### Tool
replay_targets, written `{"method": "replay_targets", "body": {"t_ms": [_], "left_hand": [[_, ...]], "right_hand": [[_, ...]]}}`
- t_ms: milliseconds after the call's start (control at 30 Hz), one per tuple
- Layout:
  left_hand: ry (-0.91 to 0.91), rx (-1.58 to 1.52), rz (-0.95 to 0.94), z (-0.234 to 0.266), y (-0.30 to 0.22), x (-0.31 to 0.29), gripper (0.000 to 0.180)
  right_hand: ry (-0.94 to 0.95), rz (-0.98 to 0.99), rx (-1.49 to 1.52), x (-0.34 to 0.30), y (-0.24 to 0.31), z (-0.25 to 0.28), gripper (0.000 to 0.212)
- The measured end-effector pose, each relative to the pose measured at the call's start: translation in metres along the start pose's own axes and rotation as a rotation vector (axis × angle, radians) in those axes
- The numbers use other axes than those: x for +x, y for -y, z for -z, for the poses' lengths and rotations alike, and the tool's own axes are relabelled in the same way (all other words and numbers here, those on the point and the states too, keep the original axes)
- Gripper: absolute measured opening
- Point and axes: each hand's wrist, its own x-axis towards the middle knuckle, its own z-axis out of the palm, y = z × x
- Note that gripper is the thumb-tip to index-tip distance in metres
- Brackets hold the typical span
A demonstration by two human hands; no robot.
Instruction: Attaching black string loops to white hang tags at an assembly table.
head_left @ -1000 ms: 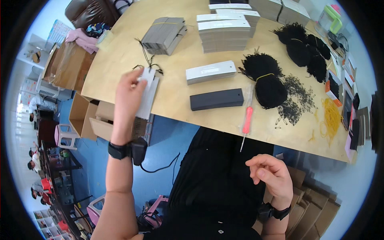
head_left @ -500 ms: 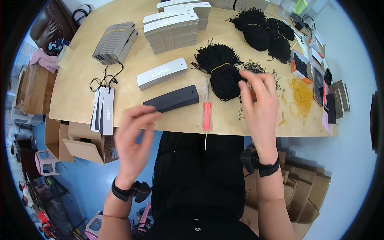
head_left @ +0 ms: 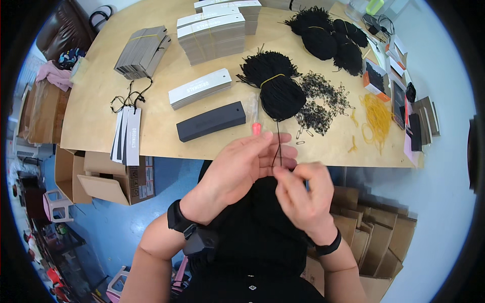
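In front of my body, just off the table's near edge, my right hand pinches a thin black cord between thumb and forefinger. The cord runs up to the tied bundle of black cords. My left hand is beside it, palm turned up and fingers stretched out, with the cord passing across them. Behind the left hand, a red-handled tool is partly covered. A dark stack of tags and a white stack of tags lie to the left, each with a hole at one end.
Small black pins lie in a loose heap right of the bundle. Yellow rubber bands are farther right. More cord bundles and tall banded tag stacks stand at the back. Strung tags overhang the table's front left edge.
Both hands have come together at the table's near edge. The right hand has left the bundle and now holds a cord; the left has moved right, away from the dark stack, and turned palm up.
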Motion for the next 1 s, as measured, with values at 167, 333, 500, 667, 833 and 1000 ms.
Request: {"method": "replay_targets", "body": {"t_ms": [167, 333, 500, 667, 833, 1000], "left_hand": [[-0.005, -0.111, -0.084, 0.011, -0.001, 0.003, 0.032], [0.008, -0.301, -0.175, 0.026, -0.009, 0.002, 0.027], [-0.256, -0.289, -0.164, 0.024, -0.023, -0.013, 0.025], [-0.277, -0.074, -0.103, 0.010, 0.002, -0.033, 0.029], [-0.136, 0.136, 0.040, -0.003, 0.031, -0.048, 0.032], [-0.050, 0.038, 0.033, -0.005, 0.043, -0.046, 0.036]], "right_hand": [[0.118, -0.021, 0.127, -0.027, 0.015, 0.002, 0.032], [0.281, -0.070, 0.478, -0.034, 0.030, 0.011, 0.026], [0.301, -0.419, 1.129, -0.042, 0.031, 0.039, 0.009], [-0.169, -0.831, 1.314, -0.045, 0.026, 0.053, 0.020], [-0.135, -0.942, 0.802, -0.018, 0.024, 0.039, 0.012], [0.001, -0.399, 0.326, -0.010, 0.030, 0.019, 0.009]]}}
